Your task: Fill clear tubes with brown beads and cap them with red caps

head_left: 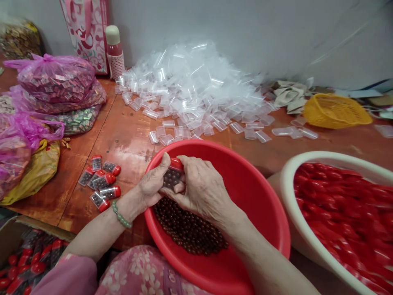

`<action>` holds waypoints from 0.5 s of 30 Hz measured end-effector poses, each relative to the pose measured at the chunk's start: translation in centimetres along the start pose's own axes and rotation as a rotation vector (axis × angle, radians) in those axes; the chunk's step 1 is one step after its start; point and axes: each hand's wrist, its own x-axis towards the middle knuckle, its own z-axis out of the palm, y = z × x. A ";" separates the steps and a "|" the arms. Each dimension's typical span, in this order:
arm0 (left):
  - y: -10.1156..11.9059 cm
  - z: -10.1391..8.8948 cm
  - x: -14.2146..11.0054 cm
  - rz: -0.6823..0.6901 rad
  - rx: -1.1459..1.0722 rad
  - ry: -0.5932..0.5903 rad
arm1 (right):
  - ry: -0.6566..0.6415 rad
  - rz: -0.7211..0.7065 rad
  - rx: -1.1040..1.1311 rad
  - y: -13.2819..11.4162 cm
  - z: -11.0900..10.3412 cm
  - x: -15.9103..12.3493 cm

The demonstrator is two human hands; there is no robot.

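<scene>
1. My left hand [150, 184] and right hand [199, 186] meet above the red basin [258, 205], at 12 o'clock.
2. The fingers of both hands curl together, clamped on a clear tube [172, 179] with a red cap [176, 164]. Dark beads fill most of the tube.
3. More beads [187, 227] lie heaped in the basin, just below my hands.
4. A green bead bracelet [120, 214] circles my left wrist.
5. Capped tubes [102, 178] lie on the wooden table [129, 147] at 10 o'clock.
6. At 3 o'clock, just beside the basin, stands a white tub [302, 172] full of something red, too blurred to tell.
7. Clear plastic sleeves [190, 86] lie piled at 12 o'clock, beyond the basin.
8. A yellow basket [336, 110] sits at 2 o'clock, pink bags [55, 78] at 10 o'clock.
9. A box [30, 254] of capped tubes sits at 8 o'clock.
</scene>
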 end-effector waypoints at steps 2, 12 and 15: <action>-0.3 -0.1 0.2 0.013 -0.016 0.010 | 0.004 0.003 -0.016 -0.1 0.1 0.0; -1.0 -0.7 0.5 0.102 0.011 0.130 | 0.110 -0.003 0.027 -0.3 1.1 -0.1; -0.8 -0.5 0.5 0.104 0.018 0.137 | 0.065 0.031 0.050 -0.4 1.2 -0.1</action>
